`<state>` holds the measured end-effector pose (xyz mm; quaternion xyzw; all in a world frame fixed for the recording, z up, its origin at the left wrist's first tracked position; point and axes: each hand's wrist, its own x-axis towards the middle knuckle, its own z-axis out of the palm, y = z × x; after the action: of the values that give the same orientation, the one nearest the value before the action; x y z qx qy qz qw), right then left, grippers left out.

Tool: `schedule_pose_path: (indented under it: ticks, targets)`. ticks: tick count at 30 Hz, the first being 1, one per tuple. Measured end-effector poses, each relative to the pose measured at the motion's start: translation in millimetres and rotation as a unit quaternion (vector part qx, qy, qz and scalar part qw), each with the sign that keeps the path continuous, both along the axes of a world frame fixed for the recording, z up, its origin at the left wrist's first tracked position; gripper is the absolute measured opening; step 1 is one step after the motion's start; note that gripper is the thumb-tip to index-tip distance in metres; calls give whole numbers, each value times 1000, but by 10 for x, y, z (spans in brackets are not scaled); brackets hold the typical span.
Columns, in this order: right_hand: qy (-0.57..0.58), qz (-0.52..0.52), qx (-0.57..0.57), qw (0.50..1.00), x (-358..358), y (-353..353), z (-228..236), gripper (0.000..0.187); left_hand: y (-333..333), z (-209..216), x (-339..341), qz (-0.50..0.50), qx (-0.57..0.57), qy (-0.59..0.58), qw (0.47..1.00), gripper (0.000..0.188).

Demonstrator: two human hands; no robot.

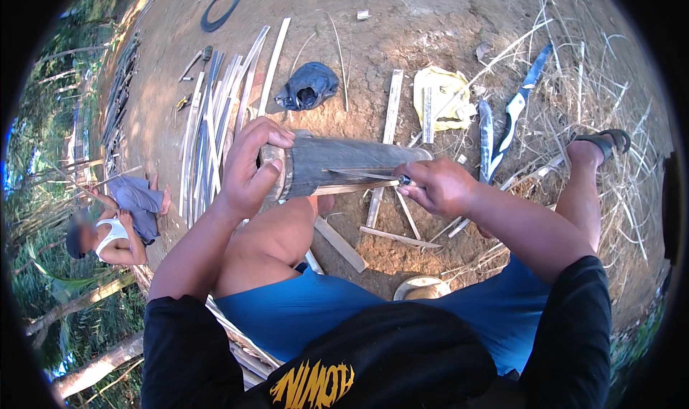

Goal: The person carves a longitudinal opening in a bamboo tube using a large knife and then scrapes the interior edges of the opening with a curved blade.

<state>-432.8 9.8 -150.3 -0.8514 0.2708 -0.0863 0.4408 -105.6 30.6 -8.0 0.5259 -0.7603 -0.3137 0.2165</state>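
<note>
A dark grey tapered tube (344,157) with a pale rim at its left end lies crosswise in front of me. My left hand (252,161) grips that left end, thumb and fingers over the rim. In my right hand (441,185) is a thin-bladed knife (366,174), its blade pointing left along the tube's near side. The fingers are closed around its handle, mostly hidden. A pale wooden edge (352,188) shows along the tube's lower side, just under the blade; whether it belongs to the tube I cannot tell.
Long split strips (208,129) lie on the dirt at left. Ahead are a dark bag (308,86), a yellow sack (441,96) and a coil (222,7). At right lie a blue-and-white saw-like tool (515,107) and fibre shavings (581,57). Another person (122,229) sits at far left.
</note>
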Motion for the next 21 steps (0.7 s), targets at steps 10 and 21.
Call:
schedule_pose_path:
  ticks: [10,21]
  targets:
    - [37,16,-1,999,147,-217,253,36,-78,-66,110,47,15,19,999,30]
    - [217,69,35,973,322,-557,1611,33,-94,-3,28,80,27,3,996,25]
